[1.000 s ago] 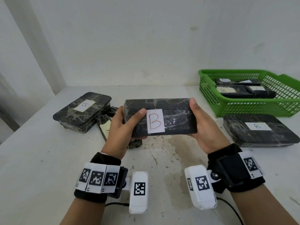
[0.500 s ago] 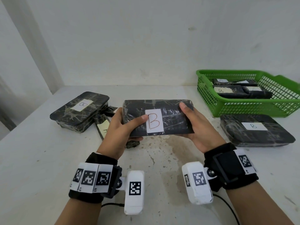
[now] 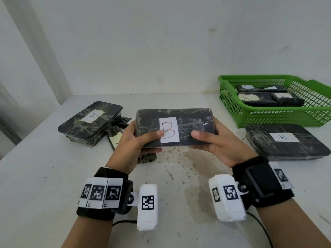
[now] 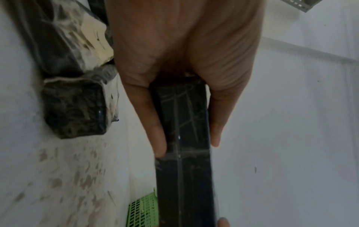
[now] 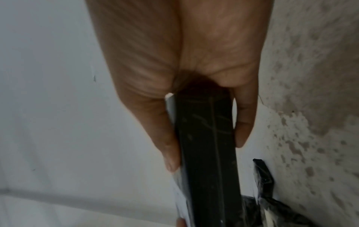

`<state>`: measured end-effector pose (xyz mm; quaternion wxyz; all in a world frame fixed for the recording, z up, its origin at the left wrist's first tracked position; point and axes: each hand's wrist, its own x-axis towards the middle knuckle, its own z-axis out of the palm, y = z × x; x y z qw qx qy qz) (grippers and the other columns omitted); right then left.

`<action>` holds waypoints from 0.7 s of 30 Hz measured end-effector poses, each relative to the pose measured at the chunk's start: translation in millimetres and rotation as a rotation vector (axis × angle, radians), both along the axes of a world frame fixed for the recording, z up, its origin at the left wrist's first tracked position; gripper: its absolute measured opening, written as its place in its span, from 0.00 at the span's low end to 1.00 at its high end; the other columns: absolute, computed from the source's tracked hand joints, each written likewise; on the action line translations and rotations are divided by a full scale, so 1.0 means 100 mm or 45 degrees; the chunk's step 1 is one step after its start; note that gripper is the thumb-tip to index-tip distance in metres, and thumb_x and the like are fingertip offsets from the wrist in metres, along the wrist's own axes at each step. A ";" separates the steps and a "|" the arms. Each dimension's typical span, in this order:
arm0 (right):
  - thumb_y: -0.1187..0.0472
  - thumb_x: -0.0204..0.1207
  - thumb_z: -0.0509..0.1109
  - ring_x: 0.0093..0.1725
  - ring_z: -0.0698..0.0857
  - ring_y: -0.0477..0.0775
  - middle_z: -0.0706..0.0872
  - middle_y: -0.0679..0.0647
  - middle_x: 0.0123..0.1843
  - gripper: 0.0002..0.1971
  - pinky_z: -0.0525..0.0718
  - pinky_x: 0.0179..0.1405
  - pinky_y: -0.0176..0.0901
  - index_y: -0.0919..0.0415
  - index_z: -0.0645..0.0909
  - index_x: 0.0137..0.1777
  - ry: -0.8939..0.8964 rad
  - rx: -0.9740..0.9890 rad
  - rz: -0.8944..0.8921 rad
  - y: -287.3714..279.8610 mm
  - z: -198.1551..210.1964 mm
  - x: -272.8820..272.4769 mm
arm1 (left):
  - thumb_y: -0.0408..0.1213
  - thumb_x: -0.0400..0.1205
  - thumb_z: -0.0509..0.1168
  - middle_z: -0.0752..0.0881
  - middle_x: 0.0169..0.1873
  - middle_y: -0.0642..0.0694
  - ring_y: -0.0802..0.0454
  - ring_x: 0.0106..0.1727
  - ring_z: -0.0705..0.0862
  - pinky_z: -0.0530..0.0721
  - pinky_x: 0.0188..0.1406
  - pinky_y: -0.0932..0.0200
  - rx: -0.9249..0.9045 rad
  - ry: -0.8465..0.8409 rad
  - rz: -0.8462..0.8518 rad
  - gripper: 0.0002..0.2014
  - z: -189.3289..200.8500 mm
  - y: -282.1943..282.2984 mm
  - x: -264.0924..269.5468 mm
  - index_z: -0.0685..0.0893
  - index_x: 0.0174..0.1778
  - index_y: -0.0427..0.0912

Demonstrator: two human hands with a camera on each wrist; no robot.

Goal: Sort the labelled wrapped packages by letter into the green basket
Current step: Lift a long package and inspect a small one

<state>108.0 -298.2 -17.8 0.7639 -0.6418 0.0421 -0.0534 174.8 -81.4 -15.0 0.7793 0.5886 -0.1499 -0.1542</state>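
Since the earlier frame the right hand [image 3: 217,140] has slid its thumb onto the front of the B package [image 3: 174,128]; both it and the left hand [image 3: 133,140] clamp the package above the surface [image 3: 53,185], mid-scene. Keep it level and carry it right to the green basket [image 3: 279,117], laying it beside the B-labelled parcel [image 3: 254,98] already inside.

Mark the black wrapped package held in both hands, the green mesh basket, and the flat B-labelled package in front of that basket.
black wrapped package held in both hands [image 3: 193,127]: head view, front face right of its label.
green mesh basket [image 3: 268,118]: head view, near wall.
flat B-labelled package [image 3: 265,144]: head view, dark top.
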 end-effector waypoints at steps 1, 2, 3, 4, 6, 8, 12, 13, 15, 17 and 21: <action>0.65 0.63 0.80 0.62 0.88 0.60 0.87 0.60 0.66 0.38 0.89 0.55 0.49 0.61 0.70 0.74 -0.015 0.006 0.030 -0.02 -0.01 0.00 | 0.34 0.65 0.76 0.92 0.52 0.45 0.47 0.48 0.92 0.90 0.34 0.57 -0.015 0.010 0.001 0.28 0.00 0.01 0.01 0.80 0.62 0.42; 0.67 0.63 0.79 0.63 0.88 0.61 0.87 0.61 0.66 0.38 0.89 0.56 0.50 0.62 0.70 0.75 -0.034 0.020 0.044 -0.03 -0.02 0.00 | 0.35 0.65 0.75 0.92 0.52 0.45 0.47 0.48 0.92 0.90 0.35 0.56 -0.024 0.009 -0.001 0.27 0.00 0.02 0.01 0.80 0.62 0.42; 0.66 0.62 0.81 0.65 0.87 0.61 0.86 0.62 0.67 0.40 0.88 0.57 0.50 0.63 0.69 0.75 -0.050 0.036 0.054 -0.04 -0.02 0.00 | 0.35 0.66 0.74 0.92 0.51 0.45 0.47 0.48 0.92 0.91 0.37 0.55 -0.027 0.002 -0.012 0.26 0.00 0.03 0.02 0.81 0.61 0.42; 0.64 0.59 0.85 0.65 0.86 0.61 0.86 0.62 0.67 0.44 0.88 0.58 0.49 0.63 0.69 0.75 -0.060 0.052 0.061 -0.04 -0.02 0.01 | 0.34 0.66 0.74 0.92 0.51 0.46 0.47 0.48 0.92 0.91 0.38 0.55 -0.027 -0.012 -0.032 0.25 0.01 0.03 0.01 0.81 0.60 0.42; 0.56 0.51 0.91 0.66 0.86 0.60 0.87 0.60 0.67 0.52 0.88 0.58 0.49 0.63 0.69 0.75 -0.071 0.060 0.062 -0.05 -0.02 0.02 | 0.31 0.67 0.75 0.92 0.51 0.43 0.46 0.47 0.92 0.91 0.39 0.56 -0.036 -0.040 -0.063 0.23 0.01 0.04 0.02 0.81 0.59 0.41; 0.52 0.49 0.91 0.67 0.86 0.60 0.86 0.60 0.68 0.55 0.87 0.60 0.52 0.62 0.68 0.76 -0.085 0.061 0.069 -0.05 -0.01 0.02 | 0.28 0.68 0.77 0.92 0.52 0.42 0.45 0.47 0.93 0.91 0.39 0.56 -0.038 -0.061 -0.067 0.24 0.01 0.05 0.02 0.82 0.60 0.39; 0.62 0.59 0.87 0.66 0.86 0.61 0.84 0.63 0.69 0.46 0.87 0.61 0.52 0.63 0.68 0.77 -0.109 0.141 0.168 -0.06 0.00 -0.01 | 0.32 0.69 0.72 0.93 0.52 0.45 0.45 0.49 0.93 0.91 0.39 0.57 -0.044 -0.092 -0.064 0.22 -0.02 0.06 0.05 0.81 0.61 0.41; 0.70 0.64 0.82 0.65 0.86 0.60 0.83 0.64 0.69 0.41 0.86 0.62 0.52 0.64 0.67 0.77 -0.136 0.144 0.167 -0.06 0.01 -0.02 | 0.32 0.69 0.73 0.93 0.52 0.45 0.45 0.50 0.92 0.91 0.40 0.56 -0.055 -0.099 -0.060 0.23 -0.03 0.06 0.06 0.81 0.62 0.42; 0.79 0.65 0.76 0.66 0.85 0.59 0.82 0.65 0.69 0.40 0.86 0.63 0.51 0.63 0.67 0.77 -0.183 0.135 0.161 -0.06 0.02 -0.02 | 0.33 0.66 0.76 0.92 0.54 0.45 0.45 0.52 0.92 0.91 0.44 0.55 -0.072 -0.104 -0.064 0.28 -0.02 0.06 0.06 0.80 0.63 0.44; 0.79 0.60 0.80 0.64 0.86 0.59 0.82 0.66 0.68 0.44 0.86 0.60 0.49 0.64 0.67 0.77 -0.214 0.141 0.138 -0.05 0.03 -0.01 | 0.39 0.66 0.77 0.92 0.55 0.46 0.46 0.54 0.91 0.91 0.44 0.56 -0.074 -0.093 -0.062 0.28 0.00 0.06 0.06 0.80 0.63 0.45; 0.56 0.54 0.89 0.63 0.87 0.59 0.86 0.62 0.65 0.46 0.88 0.55 0.50 0.63 0.72 0.72 -0.196 0.259 0.122 -0.04 0.05 -0.01 | 0.41 0.76 0.69 0.92 0.53 0.49 0.51 0.55 0.91 0.90 0.40 0.57 -0.114 -0.087 0.005 0.18 0.03 0.06 0.05 0.81 0.63 0.44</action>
